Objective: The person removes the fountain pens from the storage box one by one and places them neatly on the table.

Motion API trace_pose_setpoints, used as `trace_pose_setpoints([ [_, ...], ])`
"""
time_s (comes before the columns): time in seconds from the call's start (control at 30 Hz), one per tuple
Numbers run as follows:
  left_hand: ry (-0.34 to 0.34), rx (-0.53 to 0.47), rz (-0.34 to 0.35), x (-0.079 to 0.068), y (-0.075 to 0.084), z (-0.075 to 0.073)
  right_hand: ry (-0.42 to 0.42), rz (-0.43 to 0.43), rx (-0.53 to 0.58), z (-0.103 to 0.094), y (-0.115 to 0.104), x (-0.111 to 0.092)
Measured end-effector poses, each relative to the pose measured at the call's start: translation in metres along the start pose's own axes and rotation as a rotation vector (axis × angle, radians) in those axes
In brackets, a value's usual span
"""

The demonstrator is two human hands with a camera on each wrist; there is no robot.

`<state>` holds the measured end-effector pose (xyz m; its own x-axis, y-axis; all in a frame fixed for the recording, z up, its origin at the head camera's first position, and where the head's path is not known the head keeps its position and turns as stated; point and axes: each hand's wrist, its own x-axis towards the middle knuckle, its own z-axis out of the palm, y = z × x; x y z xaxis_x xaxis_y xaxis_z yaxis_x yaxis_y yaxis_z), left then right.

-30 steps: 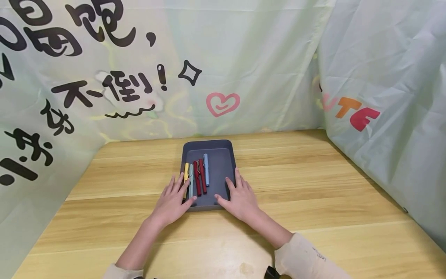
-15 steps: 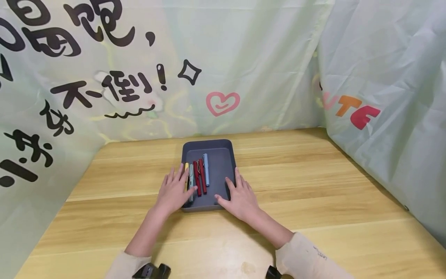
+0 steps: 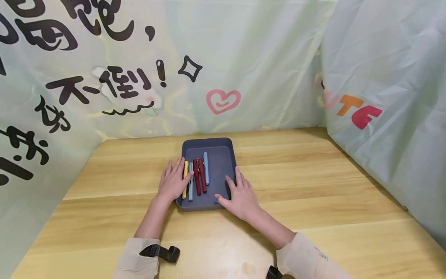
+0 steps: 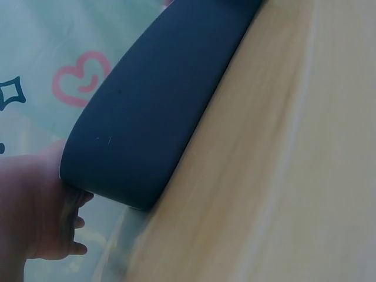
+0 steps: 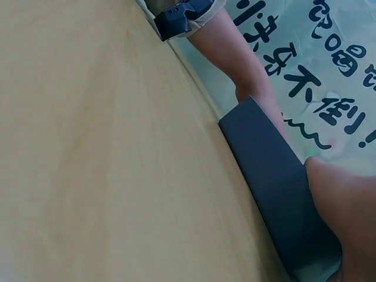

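A dark blue-grey tray (image 3: 224,155) lies on the table with several capped pens side by side in its left half. From left to right lie a yellow pen (image 3: 184,190), a pale teal pen (image 3: 190,190), two dark red pens (image 3: 198,184) and a light blue pen (image 3: 206,168). My left hand (image 3: 172,184) rests at the tray's left wall, fingers straight along it, thumb reaching over the pens. At the right wall, my right hand (image 3: 242,199) has thumb and index finger inside, other fingers at the rim. In the left wrist view, the tray's wall (image 4: 141,117) hides part of the left hand.
The wood-grain table (image 3: 296,182) extends around the tray. A printed cloth (image 3: 265,69) hangs behind it, and another cloth (image 3: 393,97) closes off the right side. A black wrist camera (image 3: 163,252) is strapped to the left sleeve.
My left hand has moved away from me and slightly left, off the pens to the tray's left wall, uncovering the yellow and teal pens. The right hand has stayed put.
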<state>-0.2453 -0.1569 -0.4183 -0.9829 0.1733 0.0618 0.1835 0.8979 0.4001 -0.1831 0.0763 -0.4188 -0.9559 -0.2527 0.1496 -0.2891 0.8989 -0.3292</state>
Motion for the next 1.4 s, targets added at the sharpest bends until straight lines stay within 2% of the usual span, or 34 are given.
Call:
trace_pose_setpoints([
  [0.23, -0.027, 0.018, -0.020, 0.002, 0.003, -0.003, 0.034, -0.063, -0.014, -0.009, 0.002, 0.006],
  [0.37, -0.023, 0.016, -0.034, 0.002, 0.004, -0.002, 0.091, -0.133, 0.071, -0.014, 0.002, 0.017],
  [0.47, -0.012, 0.018, -0.040, 0.002, 0.003, -0.002, 0.087, -0.171, 0.193, -0.018, 0.001, 0.032],
  [0.6, -0.003, 0.014, -0.035, 0.003, 0.001, -0.002, 0.009, -0.130, 0.392, -0.021, -0.001, 0.054],
  [0.7, -0.002, 0.008, -0.036, 0.003, 0.001, -0.001, -0.058, -0.083, 0.469, -0.020, -0.002, 0.069],
  [0.97, -0.012, 0.007, -0.051, 0.003, 0.003, -0.001, -0.111, -0.058, 0.510, -0.006, -0.008, 0.095],
  [1.2, -0.016, 0.009, -0.050, 0.003, 0.004, 0.000, -0.142, -0.034, 0.514, 0.005, -0.010, 0.101],
  [1.4, -0.005, 0.001, -0.046, 0.004, 0.001, 0.001, -0.112, -0.003, 0.507, 0.012, -0.008, 0.105],
])
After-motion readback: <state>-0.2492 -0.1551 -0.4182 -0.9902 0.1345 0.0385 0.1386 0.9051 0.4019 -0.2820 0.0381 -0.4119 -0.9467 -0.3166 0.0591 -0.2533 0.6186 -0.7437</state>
